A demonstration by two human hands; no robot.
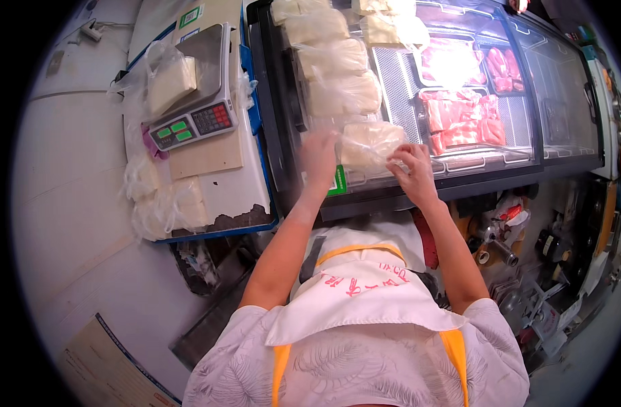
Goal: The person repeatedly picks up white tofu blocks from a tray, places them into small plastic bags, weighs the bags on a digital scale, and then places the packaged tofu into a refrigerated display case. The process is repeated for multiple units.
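A pale, flat-sided block in a clear plastic bag (372,145) lies on the glass top of a display case (361,191), right before me. At the block's right front corner, my right hand (414,170) pinches the bag's thin plastic between thumb and fingertips. My left hand (318,157) is by the block's left side, blurred by motion; whether its fingers hold any plastic cannot be made out. Beyond it, a row of similar bagged blocks (343,94) runs toward the far end. Below my left wrist is a green printed card (337,180).
Trays of raw meat (463,119) sit under the glass at right. To the left, a digital scale (193,122) bears another bagged block (170,86). More bagged blocks (176,206) rest on that blue-edged table (234,188). Assorted goods (498,239) crowd the lower right.
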